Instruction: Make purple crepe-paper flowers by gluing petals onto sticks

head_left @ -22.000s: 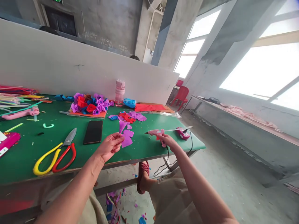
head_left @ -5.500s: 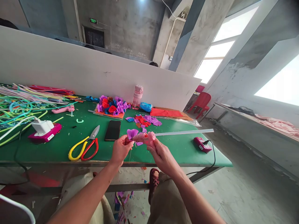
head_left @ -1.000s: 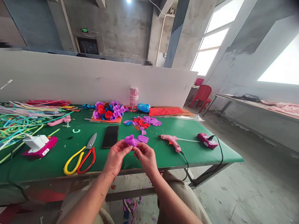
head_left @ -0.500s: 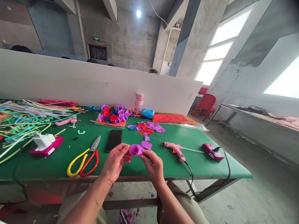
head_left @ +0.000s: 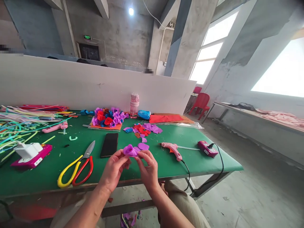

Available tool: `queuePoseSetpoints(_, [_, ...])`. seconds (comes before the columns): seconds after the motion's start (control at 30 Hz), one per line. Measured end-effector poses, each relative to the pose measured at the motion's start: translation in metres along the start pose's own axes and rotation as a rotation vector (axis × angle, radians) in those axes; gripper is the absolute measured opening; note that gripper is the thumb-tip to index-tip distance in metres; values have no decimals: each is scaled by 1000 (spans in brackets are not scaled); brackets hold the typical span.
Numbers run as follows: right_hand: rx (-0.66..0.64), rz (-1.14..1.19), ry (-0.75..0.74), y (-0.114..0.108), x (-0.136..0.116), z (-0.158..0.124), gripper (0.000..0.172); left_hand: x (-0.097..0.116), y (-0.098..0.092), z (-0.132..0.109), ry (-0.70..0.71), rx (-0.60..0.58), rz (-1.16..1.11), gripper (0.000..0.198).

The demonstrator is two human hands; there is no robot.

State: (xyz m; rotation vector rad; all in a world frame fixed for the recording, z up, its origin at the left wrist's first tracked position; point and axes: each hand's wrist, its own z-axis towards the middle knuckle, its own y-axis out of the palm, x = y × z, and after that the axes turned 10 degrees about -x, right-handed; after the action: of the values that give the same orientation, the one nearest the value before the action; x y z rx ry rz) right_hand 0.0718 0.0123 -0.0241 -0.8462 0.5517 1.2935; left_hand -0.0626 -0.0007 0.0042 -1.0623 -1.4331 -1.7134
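Observation:
Between my two hands, above the front of the green table (head_left: pixel 152 164), is a rolled purple paper flower (head_left: pixel 129 150). My left hand (head_left: pixel 115 167) pinches its left side with thumb and fingers. On the other side, my right hand (head_left: pixel 147 165) grips the flower's lower right edge. A loose purple petal (head_left: pixel 143 146) lies just beyond my fingers. Farther back are a pile of purple, red and blue petals (head_left: pixel 144 129) and a cluster of finished paper flowers (head_left: pixel 109 117) on an orange sheet.
Scissors (head_left: pixel 78 167) with yellow and red handles and a black phone (head_left: pixel 109 144) lie left. To the right are a pink glue gun (head_left: pixel 173 148) and a magenta power strip (head_left: pixel 208 148). A pink bottle (head_left: pixel 134 106) stands behind; pipe cleaners (head_left: pixel 23 118) heap at far left.
The view has turned slightly right, so the table's things sit farther left in the picture. The purple flower has tilted a little in my hands, which keep hold of it.

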Motion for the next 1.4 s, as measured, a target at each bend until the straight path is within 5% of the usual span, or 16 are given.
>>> queuePoseSetpoints(0.17, [94, 15, 56, 10, 0, -2, 13, -11, 13, 1, 55, 18, -21, 33])
queuePoseSetpoints(0.4, [54, -33, 120, 12, -3, -6, 20, -24, 11, 10, 77, 123, -16, 28])
queuePoseSetpoints(0.8, [-52, -95, 25, 15, -6, -12, 42, -16, 7, 9, 90, 176, 63, 33])
queuePoseSetpoints(1.07, [-24, 57, 94, 10, -13, -9, 31, -18, 4, 10, 106, 194, 94, 33])
queuePoseSetpoints(1.4, [-126, -95, 39, 18, -18, -19, 45, -15, 5, 9, 158, 232, 203, 26])
